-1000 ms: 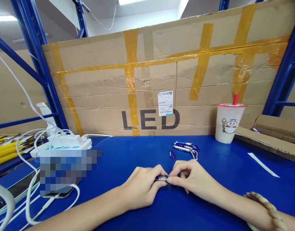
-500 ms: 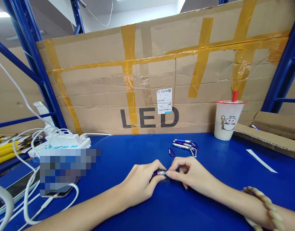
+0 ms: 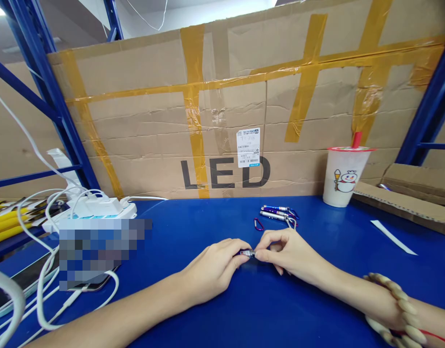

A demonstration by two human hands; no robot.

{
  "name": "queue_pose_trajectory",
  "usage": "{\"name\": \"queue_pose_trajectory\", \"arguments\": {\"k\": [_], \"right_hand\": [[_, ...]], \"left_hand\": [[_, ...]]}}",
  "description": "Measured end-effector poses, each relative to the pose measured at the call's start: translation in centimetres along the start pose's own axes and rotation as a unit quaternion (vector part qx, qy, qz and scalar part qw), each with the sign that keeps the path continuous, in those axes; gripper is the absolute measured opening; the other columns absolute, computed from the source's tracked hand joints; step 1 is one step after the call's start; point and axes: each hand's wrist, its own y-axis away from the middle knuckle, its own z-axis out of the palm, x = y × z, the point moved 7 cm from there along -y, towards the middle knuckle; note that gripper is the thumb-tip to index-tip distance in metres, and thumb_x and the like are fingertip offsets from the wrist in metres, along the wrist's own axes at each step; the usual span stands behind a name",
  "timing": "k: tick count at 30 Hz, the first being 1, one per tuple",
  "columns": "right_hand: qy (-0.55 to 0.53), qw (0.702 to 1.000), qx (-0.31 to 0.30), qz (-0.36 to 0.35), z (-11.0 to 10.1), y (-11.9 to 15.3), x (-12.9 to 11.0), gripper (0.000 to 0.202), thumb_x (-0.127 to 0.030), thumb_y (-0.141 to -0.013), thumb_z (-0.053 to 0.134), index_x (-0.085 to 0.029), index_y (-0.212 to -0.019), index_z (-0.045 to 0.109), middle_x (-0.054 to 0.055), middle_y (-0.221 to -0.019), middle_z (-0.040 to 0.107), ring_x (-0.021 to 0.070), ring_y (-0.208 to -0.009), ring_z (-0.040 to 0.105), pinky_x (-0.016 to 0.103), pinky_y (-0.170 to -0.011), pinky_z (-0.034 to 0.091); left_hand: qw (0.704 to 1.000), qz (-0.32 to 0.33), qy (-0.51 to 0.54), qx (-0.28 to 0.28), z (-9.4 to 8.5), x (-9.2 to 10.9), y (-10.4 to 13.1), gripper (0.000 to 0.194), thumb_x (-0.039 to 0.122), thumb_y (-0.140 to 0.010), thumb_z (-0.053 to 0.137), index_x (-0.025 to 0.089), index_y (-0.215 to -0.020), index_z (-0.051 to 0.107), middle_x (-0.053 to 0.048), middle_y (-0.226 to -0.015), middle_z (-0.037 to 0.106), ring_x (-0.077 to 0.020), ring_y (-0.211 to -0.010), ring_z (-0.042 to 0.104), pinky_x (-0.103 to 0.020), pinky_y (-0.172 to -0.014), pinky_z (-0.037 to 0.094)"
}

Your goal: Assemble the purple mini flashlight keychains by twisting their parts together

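My left hand [image 3: 219,266] is closed around a small pen-shaped light [image 3: 246,253]; a label and its silver end show past the fingertips, and the rest is hidden. Thumb and index finger of my right hand [image 3: 284,249] pinch together at that silver end; whether they hold a separate small part there I cannot make out. Just beyond the hands lie several similar metal pen lights [image 3: 273,215], silver and blue-purple, with small clips at their right ends. A loose dark red carabiner clip [image 3: 258,224] rests to their left.
A white cup [image 3: 342,179] with a red straw stands back right, near a cardboard tray [image 3: 407,200] and a white paper strip [image 3: 393,237]. Cables, a power strip [image 3: 99,212] and phones crowd the left. A cardboard sheet [image 3: 153,145] walls the blue table's [image 3: 193,217] back.
The pen light's purple body, visible before, is now covered by my left fingers. Both hands stay together at its silver end. The view has tilted down slightly.
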Motion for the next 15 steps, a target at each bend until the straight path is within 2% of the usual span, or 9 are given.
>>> {"name": "queue_pose_trajectory", "arguments": {"k": [4,8,12,15], "right_hand": [[0.031,0.999,-0.014,-0.019,0.3,0.2,-0.3,0.03,-0.041,-0.061,0.07,-0.013,-0.058,0.06,0.0,-0.06,0.056,0.0038,-0.035,0.043,0.017,-0.034,0.029],[0.099,0.991,-0.037,-0.085,0.9,1.0,-1.4,0.028,-0.038,-0.075,0.059,-0.014,-0.062,0.06,0.001,-0.064,0.056,0.0044,-0.036,0.045,0.018,-0.036,0.033],[0.239,0.94,-0.045,-0.241,1.7,2.4,-3.8,0.028,-0.029,-0.087,0.043,-0.016,-0.067,0.059,0.002,-0.062,0.055,0.0084,-0.054,0.051,0.019,-0.053,0.039],[0.291,0.915,-0.046,-0.276,2.0,3.0,-4.3,0.029,-0.025,-0.09,0.038,-0.016,-0.069,0.057,0.002,-0.065,0.056,0.0091,-0.059,0.05,0.02,-0.057,0.036]], "left_hand": [[1.0,0.015,0.01,-0.007,0.1,0.1,0.1,0.018,0.024,-0.091,0.035,0.019,-0.098,0.05,-0.002,-0.092,0.058,-0.0117,-0.083,0.054,-0.021,-0.074,0.041],[0.999,0.022,0.021,-0.009,0.1,0.2,0.2,0.016,0.023,-0.09,0.036,0.018,-0.095,0.05,-0.002,-0.093,0.059,-0.0114,-0.083,0.055,-0.02,-0.072,0.042],[0.999,0.042,0.021,-0.006,0.0,0.6,0.4,0.015,0.021,-0.09,0.035,0.018,-0.093,0.049,-0.001,-0.092,0.059,-0.011,-0.084,0.055,-0.019,-0.073,0.041],[0.998,0.061,0.006,-0.007,0.1,0.9,0.5,0.014,0.02,-0.09,0.036,0.018,-0.093,0.049,-0.002,-0.09,0.059,-0.0113,-0.082,0.055,-0.019,-0.072,0.041]]}}
